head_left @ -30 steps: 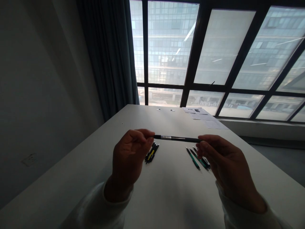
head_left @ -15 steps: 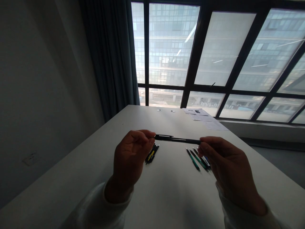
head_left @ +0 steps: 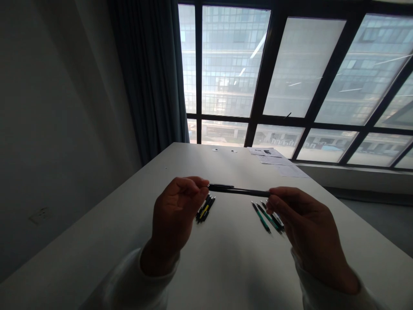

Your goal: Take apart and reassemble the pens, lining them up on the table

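A dark pen (head_left: 240,190) with a clip is held nearly level above the table, stretched between both hands. My left hand (head_left: 177,211) pinches its clip end. The opposite end sits between the thumb and fingers of my right hand (head_left: 306,228). Below and just right of my left hand lies a bunch of black pens (head_left: 205,209), one with a yellow part. Several pens (head_left: 263,217), some with green barrels, lie spread beside my right hand, which partly covers them.
The white table (head_left: 226,262) runs away toward a large window (head_left: 230,64). Printed papers (head_left: 274,159) lie at its far right. Two small round fittings (head_left: 215,150) show near the far edge. A dark curtain (head_left: 151,77) and a wall with a socket (head_left: 40,216) are on the left.
Both hands stay almost still around the pen. The pen appears turned slightly about its length, with its clip looking a little different.
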{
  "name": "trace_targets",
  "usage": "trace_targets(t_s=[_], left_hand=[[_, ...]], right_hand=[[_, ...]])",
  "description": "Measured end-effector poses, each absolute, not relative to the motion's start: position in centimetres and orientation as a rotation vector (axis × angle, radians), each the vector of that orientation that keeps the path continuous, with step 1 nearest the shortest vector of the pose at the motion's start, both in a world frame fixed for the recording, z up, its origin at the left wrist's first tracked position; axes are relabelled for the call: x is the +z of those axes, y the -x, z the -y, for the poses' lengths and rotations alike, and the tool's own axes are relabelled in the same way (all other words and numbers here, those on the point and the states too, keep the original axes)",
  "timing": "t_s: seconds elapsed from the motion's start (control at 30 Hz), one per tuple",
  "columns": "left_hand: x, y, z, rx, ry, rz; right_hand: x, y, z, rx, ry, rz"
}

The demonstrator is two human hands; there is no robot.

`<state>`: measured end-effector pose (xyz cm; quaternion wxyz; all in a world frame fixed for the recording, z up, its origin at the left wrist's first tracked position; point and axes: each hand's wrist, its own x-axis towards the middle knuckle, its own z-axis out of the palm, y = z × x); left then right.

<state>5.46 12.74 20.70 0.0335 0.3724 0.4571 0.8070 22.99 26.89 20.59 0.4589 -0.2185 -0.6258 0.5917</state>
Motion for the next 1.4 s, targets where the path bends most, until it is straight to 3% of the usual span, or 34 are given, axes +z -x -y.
trace_targets(t_s=[1.4], left_hand=[[21.7, -5.8, -12.0, 2.541, -1.158, -1.426]], right_hand=[[20.1, -22.3, -26.3, 1.544, 0.431, 1.510]])
